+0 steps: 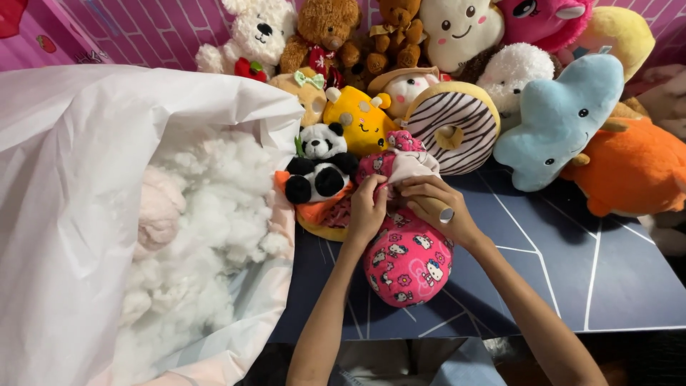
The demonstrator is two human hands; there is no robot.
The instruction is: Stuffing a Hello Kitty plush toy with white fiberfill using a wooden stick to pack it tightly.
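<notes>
Here, seen from the head camera, both hands work at the open top of a pink plush [409, 261] printed with small cat figures, which lies on the dark blue tabletop [572, 271] just in front of the person. The left hand [366, 211] has its grip clamped on the fabric at the opening, and the right hand [436, 204] pinches the same edge while holding a short tube [444, 213]. A panda [319, 168] lies just left of them. A white bag [78, 179] of loose stuffing [207, 214] stands far left. A striped donut [457, 125] and blue star [561, 118] sit behind.
</notes>
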